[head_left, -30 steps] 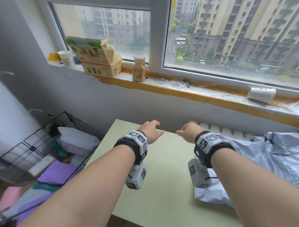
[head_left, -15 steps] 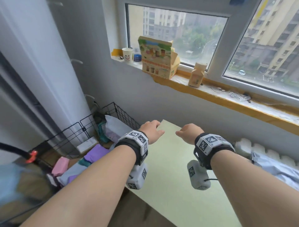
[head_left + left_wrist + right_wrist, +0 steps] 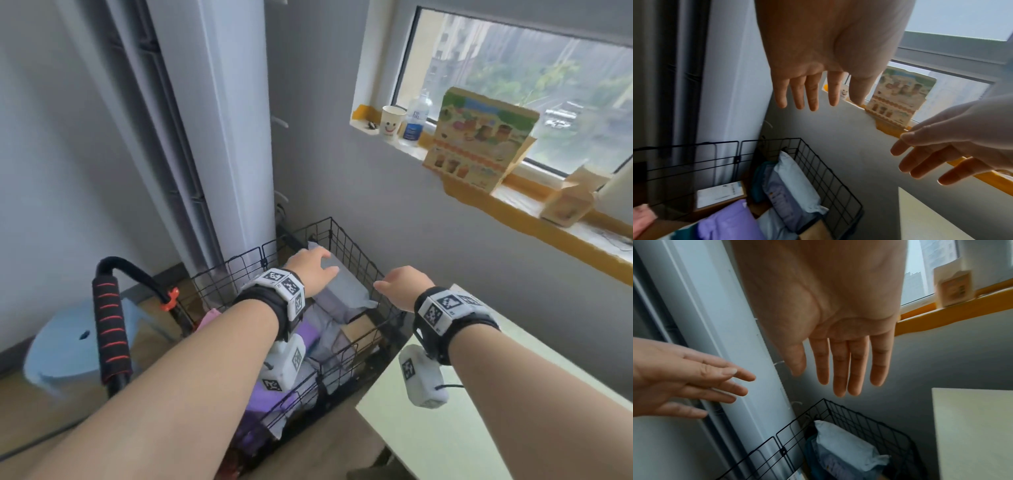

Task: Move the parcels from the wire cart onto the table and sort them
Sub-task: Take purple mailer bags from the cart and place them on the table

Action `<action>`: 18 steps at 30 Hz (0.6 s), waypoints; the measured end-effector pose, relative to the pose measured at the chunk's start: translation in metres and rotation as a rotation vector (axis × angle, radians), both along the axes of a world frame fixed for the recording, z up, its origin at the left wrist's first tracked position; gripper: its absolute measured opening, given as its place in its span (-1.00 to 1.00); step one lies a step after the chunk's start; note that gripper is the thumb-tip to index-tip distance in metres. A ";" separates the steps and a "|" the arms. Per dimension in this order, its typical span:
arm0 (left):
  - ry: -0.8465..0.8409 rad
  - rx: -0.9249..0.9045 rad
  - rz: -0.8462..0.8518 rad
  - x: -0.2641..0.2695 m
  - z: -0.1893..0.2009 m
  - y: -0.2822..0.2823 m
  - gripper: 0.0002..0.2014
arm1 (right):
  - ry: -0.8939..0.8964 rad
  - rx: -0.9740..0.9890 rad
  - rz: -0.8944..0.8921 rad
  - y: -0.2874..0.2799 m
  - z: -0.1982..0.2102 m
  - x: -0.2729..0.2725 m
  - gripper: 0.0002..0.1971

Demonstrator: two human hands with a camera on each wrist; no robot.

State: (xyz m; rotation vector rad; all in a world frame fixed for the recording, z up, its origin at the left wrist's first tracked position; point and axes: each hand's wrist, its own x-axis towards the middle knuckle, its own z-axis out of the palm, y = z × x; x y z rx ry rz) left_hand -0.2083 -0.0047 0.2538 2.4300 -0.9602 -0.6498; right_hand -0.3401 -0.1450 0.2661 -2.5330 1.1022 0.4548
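A black wire cart (image 3: 346, 240) stands left of the pale green table (image 3: 479, 428). Inside it lie soft parcels: a light grey-blue one (image 3: 346, 287) (image 3: 797, 180) (image 3: 844, 449) on top at the far end, purple ones (image 3: 270, 401) (image 3: 725, 222) nearer me, a pink one (image 3: 641, 217) and a brown box (image 3: 359, 332). My left hand (image 3: 313, 270) (image 3: 812, 95) hovers open above the grey-blue parcel with fingers straight. My right hand (image 3: 399, 284) (image 3: 838, 369) hangs open over the cart's right rim, holding nothing.
The cart's padded black handle (image 3: 109, 329) with red stripes rises at the left, a light blue stool (image 3: 61, 349) behind it. A white column (image 3: 219, 120) stands behind the cart. On the windowsill (image 3: 548, 233) are a printed carton (image 3: 479, 137), a paper cup (image 3: 392, 121) and a bottle.
My view has swung left from the table to the cart. Both hands have travelled from over the table to above the cart, still holding nothing.
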 end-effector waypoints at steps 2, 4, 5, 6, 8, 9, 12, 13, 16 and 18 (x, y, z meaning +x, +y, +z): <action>0.008 0.011 0.039 0.025 -0.009 0.021 -0.52 | -0.012 0.023 0.020 0.014 -0.007 0.025 -0.60; 0.016 0.023 0.081 0.048 -0.019 0.042 -0.53 | -0.019 0.044 0.030 0.030 -0.016 0.047 -0.58; 0.015 0.026 0.103 0.058 -0.024 0.053 -0.53 | -0.014 0.052 0.039 0.037 -0.021 0.056 -0.57; 0.015 0.023 0.127 0.068 -0.029 0.062 -0.53 | -0.012 0.055 0.051 0.044 -0.026 0.065 -0.56; 0.026 0.018 0.178 0.083 -0.040 0.080 -0.54 | -0.014 0.066 0.058 0.057 -0.037 0.080 -0.58; 0.031 0.021 0.202 0.089 -0.046 0.088 -0.55 | -0.015 0.080 0.058 0.063 -0.041 0.086 -0.59; 0.049 0.046 0.260 0.103 -0.064 0.107 -0.57 | 0.010 0.126 0.082 0.079 -0.052 0.099 -0.62; 0.053 0.055 0.275 0.106 -0.069 0.111 -0.58 | 0.010 0.129 0.088 0.081 -0.056 0.102 -0.63; 0.058 0.074 0.312 0.112 -0.084 0.118 -0.59 | 0.008 0.148 0.068 0.087 -0.071 0.111 -0.63; 0.075 0.079 0.324 0.113 -0.092 0.117 -0.58 | 0.050 0.162 0.077 0.089 -0.078 0.118 -0.61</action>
